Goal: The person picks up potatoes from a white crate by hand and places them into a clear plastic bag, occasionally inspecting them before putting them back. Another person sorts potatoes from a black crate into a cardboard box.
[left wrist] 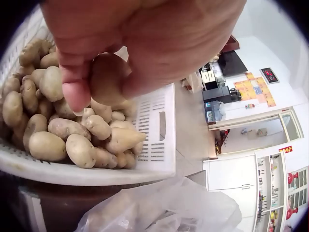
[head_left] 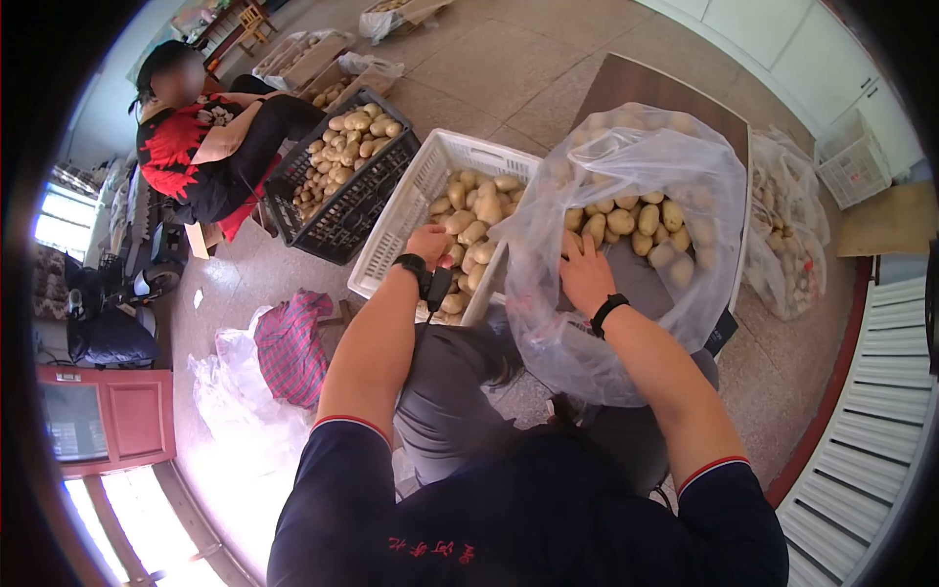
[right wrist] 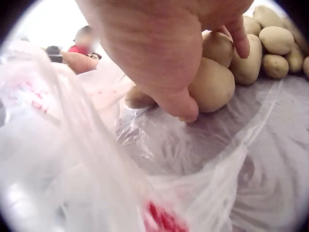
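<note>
- Held potato (left wrist: 108, 79): pinched between the thumb and fingers of the left hand (left wrist: 149, 41), just over the loose potatoes (head_left: 469, 233) in the white crate (head_left: 401, 210). I cannot tell whether it touches those under it.
- Right hand (head_left: 587, 276): inside the clear plastic bag (head_left: 724, 186), fingers reaching over and touching a potato (right wrist: 212, 86) at the near edge of the bagged pile (head_left: 646, 217). I cannot tell whether it grips.
- Edges: I read the crate's slatted rim on both sides of the left grip; the bag's loose mouth rings the right forearm, its folds near the wrist.
- Room: bare plastic film lies just wristward of the right fingers; space above the left grip, over the crate.
- Farther left of the left grip: black crate (head_left: 308, 230) of potatoes beside the white one, seated person (head_left: 181, 147) behind it; plaid cloth (head_left: 291, 347) beside the left forearm.
- Beyond the right grip: brown board (head_left: 641, 88) past the bag; second bag (head_left: 782, 240) to its right.
</note>
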Motion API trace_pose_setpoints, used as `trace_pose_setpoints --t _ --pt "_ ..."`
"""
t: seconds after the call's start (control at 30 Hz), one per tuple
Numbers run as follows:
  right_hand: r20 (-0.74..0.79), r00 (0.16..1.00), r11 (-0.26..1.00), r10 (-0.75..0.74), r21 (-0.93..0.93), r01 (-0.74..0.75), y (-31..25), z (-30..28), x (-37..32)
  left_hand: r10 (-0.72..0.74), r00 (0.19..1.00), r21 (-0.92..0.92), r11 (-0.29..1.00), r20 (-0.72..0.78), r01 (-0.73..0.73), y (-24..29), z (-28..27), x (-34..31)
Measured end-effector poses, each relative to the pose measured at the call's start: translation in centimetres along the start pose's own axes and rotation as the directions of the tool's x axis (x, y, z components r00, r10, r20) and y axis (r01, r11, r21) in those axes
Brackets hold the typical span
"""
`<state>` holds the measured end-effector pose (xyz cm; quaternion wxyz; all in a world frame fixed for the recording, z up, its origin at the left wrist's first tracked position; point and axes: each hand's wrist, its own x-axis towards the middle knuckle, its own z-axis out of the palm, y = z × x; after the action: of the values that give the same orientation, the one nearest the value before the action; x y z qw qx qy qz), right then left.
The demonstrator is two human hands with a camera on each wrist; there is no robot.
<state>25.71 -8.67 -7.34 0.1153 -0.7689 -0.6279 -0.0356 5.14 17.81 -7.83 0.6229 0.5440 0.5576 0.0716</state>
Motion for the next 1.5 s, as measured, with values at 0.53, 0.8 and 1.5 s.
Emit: trace_pose_setpoints --t 0.53,0.8,1.5 --pt "0.146 0.97 0.98 0.193 0.018 -0.198 0.0 -2.3 -5.0 0.003 1.0 0.107 0.994 0.024 -0.005 -1.0 -0.6 0.9" --pt "0.056 0.904 0.88 0.423 0.21 -0.425 0.1 -1.1 -6.4 -0.026 1.0 -0.056 0.998 -0.018 0.025 0.0 -0.9 0.5" --pt "0.126 0.346 0.18 0.93 0.663 -0.726 12.5 3.5 -8.4 0.308 0.94 -0.419 0.88 0.148 -0.223 5.9 3.6 -8.4"
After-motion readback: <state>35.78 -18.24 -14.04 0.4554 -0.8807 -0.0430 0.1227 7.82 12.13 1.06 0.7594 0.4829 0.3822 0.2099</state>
